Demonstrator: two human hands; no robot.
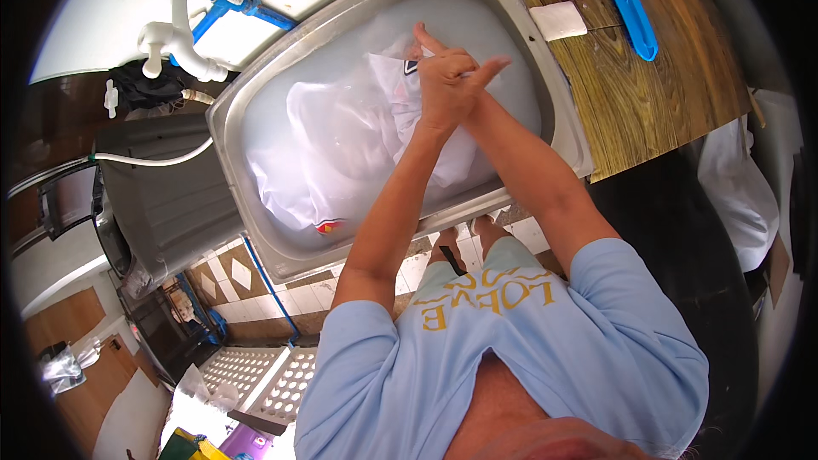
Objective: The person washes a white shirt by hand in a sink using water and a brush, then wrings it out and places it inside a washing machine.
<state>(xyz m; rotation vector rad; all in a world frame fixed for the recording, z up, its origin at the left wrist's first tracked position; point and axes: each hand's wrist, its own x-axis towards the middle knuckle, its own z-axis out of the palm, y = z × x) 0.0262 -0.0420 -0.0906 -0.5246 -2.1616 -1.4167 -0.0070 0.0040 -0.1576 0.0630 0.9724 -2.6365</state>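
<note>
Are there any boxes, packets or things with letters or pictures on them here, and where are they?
White garment: soaking in the metal sink, with a small dark badge near the clasped hands and a red-and-yellow patch at its lower edge.
Light blue shirt: on the person, with curved yellow lettering.
No boxes, packets or screens show.

A white garment [341, 132] lies soaked and crumpled in the cloudy water of a stainless-steel sink [247, 230], spread from the sink's middle toward its near-left corner. It bears a dark patch at its upper part and a red-and-yellow mark near the near rim. Part of it is bunched up, lifted above the water toward the sink's right side.
</note>
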